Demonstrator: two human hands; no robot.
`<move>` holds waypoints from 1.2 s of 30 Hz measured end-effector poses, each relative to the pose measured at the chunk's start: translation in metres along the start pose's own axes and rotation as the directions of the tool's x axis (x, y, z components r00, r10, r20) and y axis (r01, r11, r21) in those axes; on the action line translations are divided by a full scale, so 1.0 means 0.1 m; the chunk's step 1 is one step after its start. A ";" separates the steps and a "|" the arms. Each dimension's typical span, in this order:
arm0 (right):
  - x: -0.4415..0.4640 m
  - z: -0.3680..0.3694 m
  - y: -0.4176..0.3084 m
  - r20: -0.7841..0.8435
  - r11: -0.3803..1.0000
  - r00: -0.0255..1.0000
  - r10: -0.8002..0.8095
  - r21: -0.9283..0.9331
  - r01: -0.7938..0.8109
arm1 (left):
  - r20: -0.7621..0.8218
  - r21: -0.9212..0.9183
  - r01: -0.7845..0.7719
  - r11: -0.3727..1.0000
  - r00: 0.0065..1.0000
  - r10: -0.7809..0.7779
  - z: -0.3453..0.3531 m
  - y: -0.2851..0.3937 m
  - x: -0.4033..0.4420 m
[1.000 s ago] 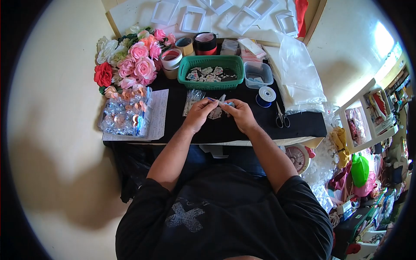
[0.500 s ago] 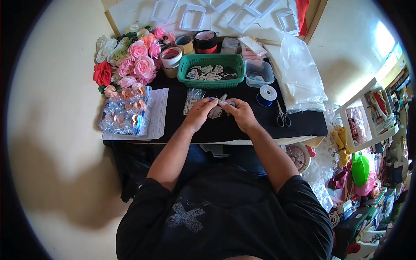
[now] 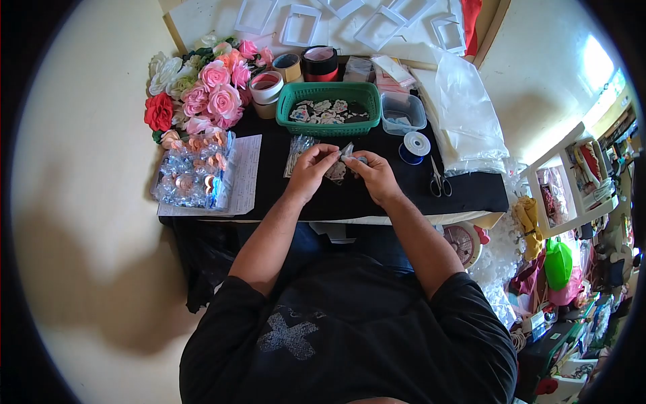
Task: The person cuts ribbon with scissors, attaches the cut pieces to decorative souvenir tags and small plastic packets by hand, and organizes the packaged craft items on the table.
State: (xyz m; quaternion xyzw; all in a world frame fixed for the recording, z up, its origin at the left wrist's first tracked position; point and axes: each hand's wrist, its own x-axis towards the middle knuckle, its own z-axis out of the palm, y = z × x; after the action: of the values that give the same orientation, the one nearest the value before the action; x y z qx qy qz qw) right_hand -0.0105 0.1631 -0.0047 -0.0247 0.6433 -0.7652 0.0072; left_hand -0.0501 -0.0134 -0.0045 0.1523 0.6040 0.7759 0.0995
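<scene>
My left hand [image 3: 311, 172] is closed in a pinch above the black cloth [image 3: 272, 195]; what is between its fingertips is too small to name. Close beside it, my right hand [image 3: 375, 176] pinches a small whitish piece [image 3: 347, 149] that sticks up between the hands. Under the fingertips lie small pale cutouts [image 3: 336, 172], partly hidden. A clear packet [image 3: 296, 156] of similar pieces lies left of my left hand. Beyond the hands stands a green basket [image 3: 328, 129] with several printed cutouts [image 3: 323, 112]. A blue ribbon spool [image 3: 414, 147] and scissors [image 3: 440, 183] lie to the right.
Artificial roses [image 3: 215, 94] and a bag of wrapped items [image 3: 194, 175] on papers [image 3: 246, 175] fill the left. Tape rolls [image 3: 319, 65] stand behind. A clear tub [image 3: 402, 126] and plastic sheets [image 3: 471, 114] are at the right. White frames [image 3: 301, 25] lie at the back.
My left fingertips have shifted slightly, and the blue bit seen at them earlier no longer shows. The whitish piece at my right fingers stands a little higher. Both forearms have stayed nearly still.
</scene>
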 end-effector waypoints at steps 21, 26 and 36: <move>-0.01 0.08 -0.06 -0.084 0.996 0.996 -0.034 -0.087 0.027 | 0.060 -0.066 0.035 0.997 0.998 -0.031 -0.04 0.06 -0.02; 0.00 0.07 -0.05 -0.059 0.990 0.998 0.018 -0.137 -0.026 | 0.067 -0.139 0.034 0.990 0.997 -0.024 -0.05 0.06 -0.01; -0.02 0.06 -0.04 -0.031 0.995 0.999 -0.018 -0.101 0.014 | 0.153 -0.019 0.096 0.995 0.984 -0.092 -0.07 0.05 -0.02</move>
State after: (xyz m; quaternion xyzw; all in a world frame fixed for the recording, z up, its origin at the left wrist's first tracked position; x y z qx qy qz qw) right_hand -0.0080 0.1580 0.0001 -0.0179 0.6807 -0.7323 -0.0106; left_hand -0.0509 -0.0214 -0.0018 0.1808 0.5911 0.7643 0.1837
